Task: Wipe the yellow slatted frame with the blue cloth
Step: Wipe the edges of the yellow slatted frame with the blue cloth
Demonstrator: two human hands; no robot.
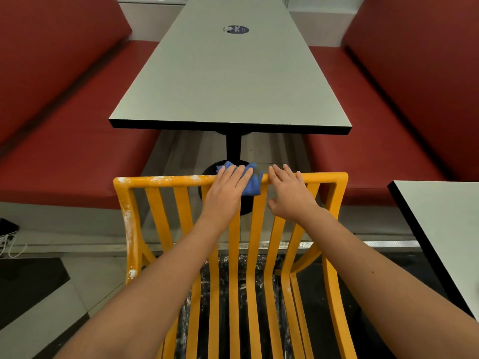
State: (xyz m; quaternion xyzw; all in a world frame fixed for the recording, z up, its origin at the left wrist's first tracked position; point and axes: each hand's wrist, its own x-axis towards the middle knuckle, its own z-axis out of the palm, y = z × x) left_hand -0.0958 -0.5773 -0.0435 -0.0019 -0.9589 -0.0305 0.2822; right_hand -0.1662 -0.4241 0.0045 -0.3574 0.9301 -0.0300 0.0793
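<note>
Your left hand presses the soft blue cloth on the yellow slatted frame top rail, fingers straight | right hand steadies rail, fingers flat | frame likely stiff, light; brace the rail.

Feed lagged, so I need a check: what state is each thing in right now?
yellow slatted frame: upright, white residue on its left top rail and left post
blue cloth: bunched on the top rail, under the left hand
left hand: straight fingers pressing the cloth
right hand: flat on the rail, holding nothing
</note>
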